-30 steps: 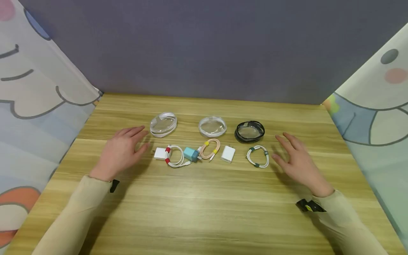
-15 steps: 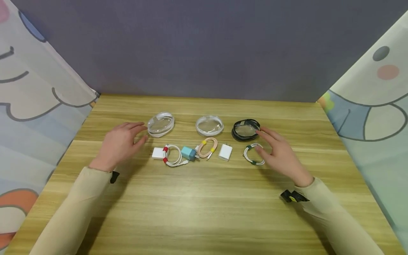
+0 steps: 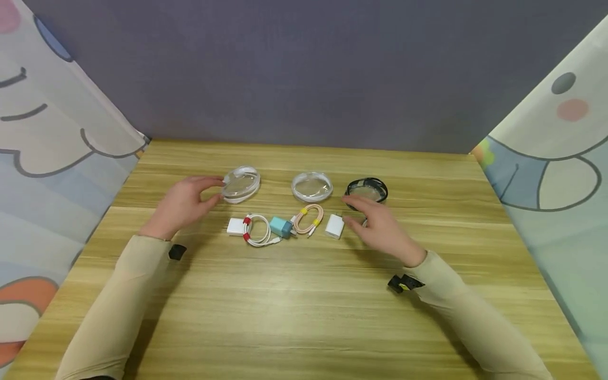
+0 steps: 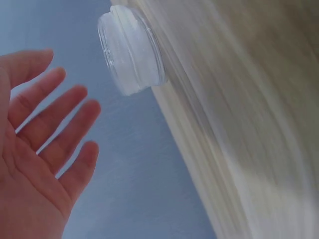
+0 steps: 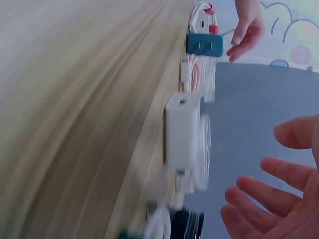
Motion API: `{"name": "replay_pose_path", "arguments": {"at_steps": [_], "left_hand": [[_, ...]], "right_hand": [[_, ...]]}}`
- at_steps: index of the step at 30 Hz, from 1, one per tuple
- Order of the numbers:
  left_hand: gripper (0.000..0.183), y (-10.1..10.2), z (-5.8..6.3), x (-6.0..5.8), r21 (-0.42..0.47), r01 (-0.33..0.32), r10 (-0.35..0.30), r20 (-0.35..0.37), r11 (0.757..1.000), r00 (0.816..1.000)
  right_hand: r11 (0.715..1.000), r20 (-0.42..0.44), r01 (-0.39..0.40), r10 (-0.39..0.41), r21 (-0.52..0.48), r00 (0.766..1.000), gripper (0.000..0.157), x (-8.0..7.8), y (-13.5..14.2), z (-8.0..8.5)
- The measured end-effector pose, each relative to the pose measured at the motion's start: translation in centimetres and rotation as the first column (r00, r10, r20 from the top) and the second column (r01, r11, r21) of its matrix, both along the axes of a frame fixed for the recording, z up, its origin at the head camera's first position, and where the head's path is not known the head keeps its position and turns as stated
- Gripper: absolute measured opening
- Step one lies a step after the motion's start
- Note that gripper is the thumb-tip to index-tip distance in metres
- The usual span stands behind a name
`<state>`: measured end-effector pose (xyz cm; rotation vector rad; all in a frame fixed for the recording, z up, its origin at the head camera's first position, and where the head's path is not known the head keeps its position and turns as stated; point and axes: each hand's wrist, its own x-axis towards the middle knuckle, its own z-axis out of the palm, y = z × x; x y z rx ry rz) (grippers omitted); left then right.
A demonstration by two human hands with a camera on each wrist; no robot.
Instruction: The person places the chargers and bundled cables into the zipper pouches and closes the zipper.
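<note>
Observing remotely, I log left hand (image 3: 180,207), released, just beside the leftmost clear case (image 3: 240,184) on the desk (image 3: 285,311), and right hand (image 3: 383,228), likewise loose-fingered, white charger (image 3: 334,226) lying just to its left.

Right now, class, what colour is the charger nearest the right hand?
White; the charger shows best in the right wrist view.

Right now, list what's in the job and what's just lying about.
Likely in the job:
left clear case, by the left hand
right charger, black case, green-tied cable, by the right hand

Apparently lying about:
middle clear case
left charger
blue charger
red-tied cable
yellow-tied cable
</note>
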<state>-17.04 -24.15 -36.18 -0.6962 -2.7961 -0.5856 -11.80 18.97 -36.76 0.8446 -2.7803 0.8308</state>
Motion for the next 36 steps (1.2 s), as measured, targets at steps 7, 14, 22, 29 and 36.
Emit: {"name": "replay_pose_path", "arguments": {"at_steps": [7,14,22,29,36], "left_hand": [[0.025,0.3,-0.4,-1.1,0.072,-0.015,0.009,0.08,0.997,0.997],[0.032,0.6,-0.7,-2.4,0.135,0.007,-0.021,0.102,0.991,0.995],[0.029,0.5,-1.4,-3.1,0.138,-0.008,-0.027,0.255,0.99,0.967],[0.029,0.4,-1.9,-3.2,0.146,-0.031,-0.009,0.27,0.989,0.963],[0.026,0.3,-2.0,-3.5,0.125,-0.053,0.018,0.271,0.991,0.962]], "right_hand": [[0.993,0.08,-0.083,0.089,-0.085,0.993,0.042,-1.2,-2.8,-0.3],[0.975,0.171,-0.144,0.173,-0.167,0.97,0.041,-2.5,-5.6,0.1],[0.958,0.241,-0.18,0.233,-0.223,0.942,0.04,-3.2,-8.7,-0.1],[0.931,0.291,-0.197,0.29,-0.309,0.912,0.036,-3.2,-10.8,0.1],[0.93,0.361,-0.173,0.291,-0.325,0.886,0.035,-4.0,-12.5,0.0]]}}
